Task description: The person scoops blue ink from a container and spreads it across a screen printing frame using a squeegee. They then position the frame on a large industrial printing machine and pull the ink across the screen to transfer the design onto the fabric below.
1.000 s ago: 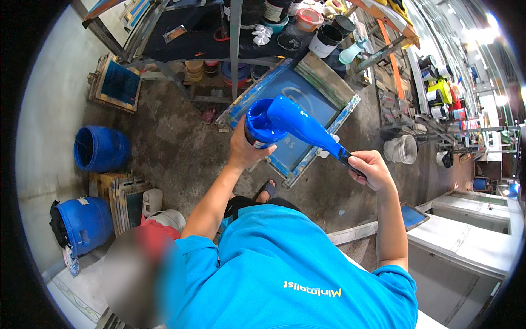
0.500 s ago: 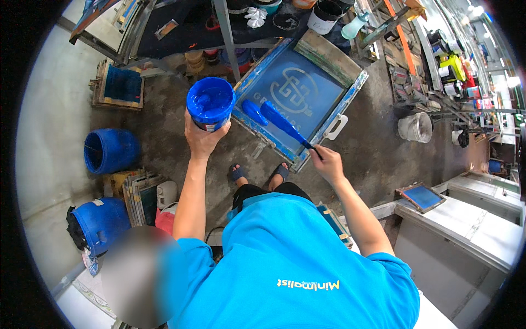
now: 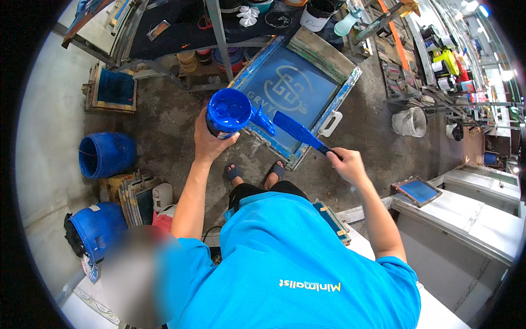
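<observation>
My left hand (image 3: 211, 140) grips a blue-rimmed tub (image 3: 229, 107) of wet blue ink over the near left edge of a screen-print frame (image 3: 348, 81). The frame's blue mesh (image 3: 315, 93) carries a pale emblem. A thick blob of blue ink (image 3: 263, 122) lies on the mesh just right of the tub. Closed around the dark handle of an ink-coated spatula (image 3: 296, 129), my right hand (image 3: 342, 163) holds the blade low over the mesh, beside the blob. Whether the blade touches the mesh I cannot tell.
An ink-pot bench (image 3: 164, 44) stands beyond the frame. Blue barrels (image 3: 109, 153) and stacked screens (image 3: 134, 203) line the left side, near my sandalled feet on the concrete floor (image 3: 181, 137). At right are a white bucket (image 3: 408, 122), crowded shelving (image 3: 444, 66) and white counters (image 3: 466, 214).
The spatula, earlier heaped with ink over the tub, has come down over the mesh, where a blob now lies. The tub moved left, then slightly back right.
</observation>
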The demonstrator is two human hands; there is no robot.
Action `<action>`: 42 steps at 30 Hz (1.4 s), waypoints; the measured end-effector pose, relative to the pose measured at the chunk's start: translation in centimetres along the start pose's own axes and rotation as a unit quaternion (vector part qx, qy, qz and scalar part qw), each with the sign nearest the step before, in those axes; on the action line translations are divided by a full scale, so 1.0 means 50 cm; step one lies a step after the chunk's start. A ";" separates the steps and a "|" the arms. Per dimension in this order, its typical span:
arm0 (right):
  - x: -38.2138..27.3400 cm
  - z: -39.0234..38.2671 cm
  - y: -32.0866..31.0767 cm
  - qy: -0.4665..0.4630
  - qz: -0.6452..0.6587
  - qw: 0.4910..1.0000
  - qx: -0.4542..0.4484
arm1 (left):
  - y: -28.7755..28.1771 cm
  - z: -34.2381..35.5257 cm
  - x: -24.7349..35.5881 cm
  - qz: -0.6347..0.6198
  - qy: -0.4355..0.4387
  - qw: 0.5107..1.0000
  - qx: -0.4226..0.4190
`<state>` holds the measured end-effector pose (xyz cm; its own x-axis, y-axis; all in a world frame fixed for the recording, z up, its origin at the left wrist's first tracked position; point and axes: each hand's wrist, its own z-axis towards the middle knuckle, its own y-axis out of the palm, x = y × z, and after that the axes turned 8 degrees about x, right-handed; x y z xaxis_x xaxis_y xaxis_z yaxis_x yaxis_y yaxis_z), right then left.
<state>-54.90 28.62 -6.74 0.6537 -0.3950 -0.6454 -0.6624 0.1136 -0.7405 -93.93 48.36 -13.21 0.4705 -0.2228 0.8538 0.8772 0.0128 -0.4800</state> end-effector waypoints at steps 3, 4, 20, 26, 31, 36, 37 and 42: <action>-0.053 0.010 -0.103 0.023 0.080 0.996 -0.042 | 0.014 0.001 -0.001 0.035 0.017 0.999 -0.022; -0.080 0.013 -0.138 0.031 0.084 0.995 -0.053 | 0.019 0.003 0.000 0.044 0.035 0.998 -0.029; -0.390 0.133 -0.202 -0.199 -0.201 0.929 -0.237 | 0.105 0.033 0.120 -0.036 0.313 0.948 -0.032; -0.324 0.140 -0.201 0.086 0.048 0.941 -0.323 | 0.077 0.021 0.110 0.006 0.296 0.955 0.006; -0.246 0.091 -0.189 0.133 0.177 0.936 -0.272 | 0.064 0.003 0.087 -0.016 0.230 0.973 0.030; -0.210 0.056 -0.180 0.123 0.275 0.921 -0.246 | 0.092 -0.027 0.082 -0.085 0.146 0.985 0.043; -0.207 0.050 -0.180 0.111 0.288 0.921 -0.238 | 0.099 -0.032 0.083 -0.102 0.127 0.986 0.041; -0.201 0.028 -0.182 0.107 0.302 0.928 -0.193 | 0.119 -0.040 0.093 -0.126 0.078 0.989 0.014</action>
<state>-54.94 32.86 6.22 0.0609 -0.5423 -0.8380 -0.9927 0.0547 -0.1076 -86.73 45.44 -12.48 0.2189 -0.3705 0.9027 0.9679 -0.0349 -0.2490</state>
